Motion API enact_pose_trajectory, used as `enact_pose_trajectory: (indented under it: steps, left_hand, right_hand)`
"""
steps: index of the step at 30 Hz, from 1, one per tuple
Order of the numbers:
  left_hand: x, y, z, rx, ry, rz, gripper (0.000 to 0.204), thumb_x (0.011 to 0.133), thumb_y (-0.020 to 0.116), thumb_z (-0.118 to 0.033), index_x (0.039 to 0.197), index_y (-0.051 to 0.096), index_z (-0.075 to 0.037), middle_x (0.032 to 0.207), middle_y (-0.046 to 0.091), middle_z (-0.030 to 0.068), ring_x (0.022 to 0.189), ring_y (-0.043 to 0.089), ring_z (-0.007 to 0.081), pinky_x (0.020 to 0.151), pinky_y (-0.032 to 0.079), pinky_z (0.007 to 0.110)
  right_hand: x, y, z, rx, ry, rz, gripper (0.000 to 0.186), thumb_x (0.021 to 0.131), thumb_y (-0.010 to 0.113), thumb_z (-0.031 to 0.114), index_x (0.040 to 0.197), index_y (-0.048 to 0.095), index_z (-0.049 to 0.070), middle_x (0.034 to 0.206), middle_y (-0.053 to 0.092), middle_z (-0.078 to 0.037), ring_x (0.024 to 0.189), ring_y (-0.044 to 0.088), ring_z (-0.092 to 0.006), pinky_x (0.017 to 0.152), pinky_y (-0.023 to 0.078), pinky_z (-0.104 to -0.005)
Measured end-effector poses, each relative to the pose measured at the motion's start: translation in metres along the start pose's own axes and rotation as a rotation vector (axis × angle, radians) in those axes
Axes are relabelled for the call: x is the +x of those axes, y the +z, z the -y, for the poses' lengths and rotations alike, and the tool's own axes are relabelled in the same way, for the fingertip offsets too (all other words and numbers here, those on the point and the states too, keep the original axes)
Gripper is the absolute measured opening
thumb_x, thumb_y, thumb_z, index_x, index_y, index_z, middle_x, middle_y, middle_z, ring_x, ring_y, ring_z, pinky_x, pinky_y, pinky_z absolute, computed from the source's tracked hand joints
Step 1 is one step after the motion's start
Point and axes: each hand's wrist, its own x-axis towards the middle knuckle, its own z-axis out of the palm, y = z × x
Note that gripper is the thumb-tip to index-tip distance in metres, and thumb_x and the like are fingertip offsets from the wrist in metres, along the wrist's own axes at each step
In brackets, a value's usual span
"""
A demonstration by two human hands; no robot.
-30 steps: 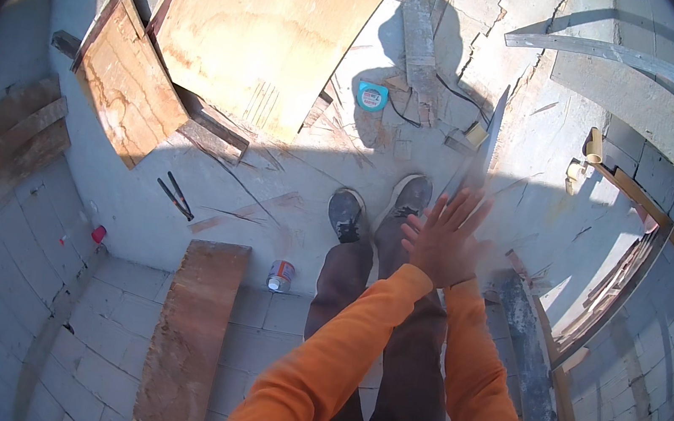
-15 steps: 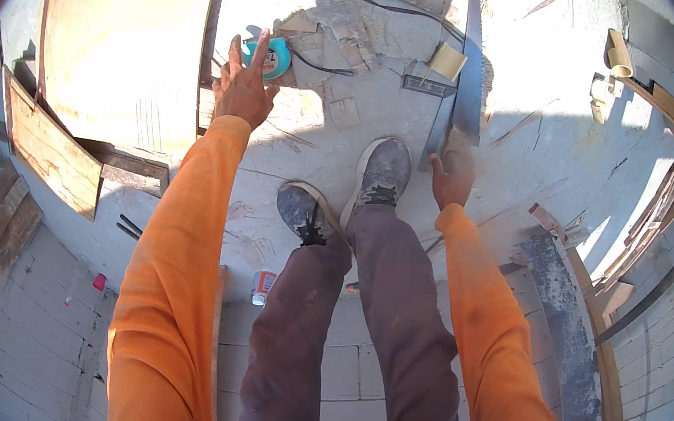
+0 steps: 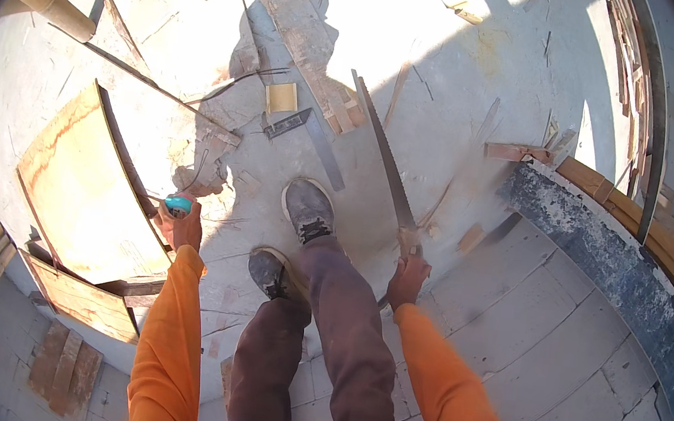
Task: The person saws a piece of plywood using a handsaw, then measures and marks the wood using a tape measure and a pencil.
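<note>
My left hand [image 3: 185, 231] is closed around a turquoise tape measure [image 3: 177, 206], beside the right edge of a plywood panel [image 3: 93, 187]. To the right of my legs, my right hand [image 3: 408, 281] grips the wooden handle of a handsaw [image 3: 387, 156]. Its long toothed blade points away from me, up and slightly left. A square [image 3: 287, 123] lies on the floor ahead of my shoes, its metal blade slanting to the right. Touching or close by its stock is a small yellowish block [image 3: 281, 97].
Wood scraps and a flat board [image 3: 300, 35] lie on the dusty concrete floor ahead. A dark, paint-splashed plank [image 3: 603, 258] runs along the right, with stacked timber strips [image 3: 628, 70] farther off. At the upper left is a thick round tan pole [image 3: 56, 6].
My left hand, spread at the tape measure before, has closed on it and lifted it nearer. My right hand has drawn the saw off the square and toward me. The whole view has turned.
</note>
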Motion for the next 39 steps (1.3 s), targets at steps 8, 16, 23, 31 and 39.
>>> enact_pose_trajectory:
  steps: [8,16,23,31,39]
  left_hand:
    - [-0.129,-0.004,-0.041,-0.053,0.255,0.239,0.075,0.069,0.081,-0.025,0.136,0.057,-0.004,0.128,0.049,0.0214,0.117,0.056,0.0384,0.098,0.051,0.045]
    - [-0.206,0.027,-0.111,0.065,0.761,0.458,0.077,0.069,0.083,-0.025,0.138,0.056,-0.003,0.129,0.05,0.0201,0.117,0.058,0.0385,0.098,0.052,0.047]
    - [-0.255,0.049,-0.161,0.224,0.821,0.665,0.085,0.071,0.085,-0.033,0.144,0.053,-0.003,0.128,0.055,0.0195,0.119,0.058,0.0371,0.1,0.049,0.046]
    - [-0.315,0.094,-0.172,0.368,0.863,0.954,0.088,0.071,0.085,-0.038,0.145,0.051,-0.002,0.137,0.054,0.0204,0.127,0.056,0.0375,0.108,0.046,0.045]
    - [-0.394,0.122,-0.13,0.464,1.213,1.224,0.079,0.068,0.087,-0.02,0.139,0.054,-0.011,0.137,0.053,0.0177,0.13,0.052,0.0375,0.109,0.043,0.049]
  right_hand:
    - [-0.141,0.03,-0.059,-0.088,0.739,-0.147,0.025,0.102,0.056,0.01,0.125,0.054,-0.001,0.117,0.056,-0.017,0.104,0.051,-0.0336,0.095,0.036,-0.0475]
    - [-0.201,0.074,-0.046,-0.235,0.841,-0.017,0.023,0.102,0.052,0.005,0.124,0.056,-0.001,0.123,0.055,-0.017,0.115,0.053,-0.0345,0.098,0.036,-0.0459]
    - [-0.171,0.079,-0.024,0.171,0.963,-0.327,0.031,0.1,0.055,0.005,0.131,0.054,0.001,0.127,0.055,-0.021,0.111,0.05,-0.0415,0.095,0.037,-0.0501]
    - [-0.126,0.075,-0.064,0.168,1.148,-0.276,0.036,0.101,0.057,0.01,0.136,0.052,0.004,0.132,0.053,-0.019,0.123,0.05,-0.0416,0.099,0.04,-0.0517]
    - [-0.09,-0.008,-0.053,2.285,1.084,-0.337,0.076,0.098,0.06,0.062,0.145,0.048,0.004,0.144,0.051,-0.014,0.135,0.05,-0.0279,0.11,0.043,-0.0439]
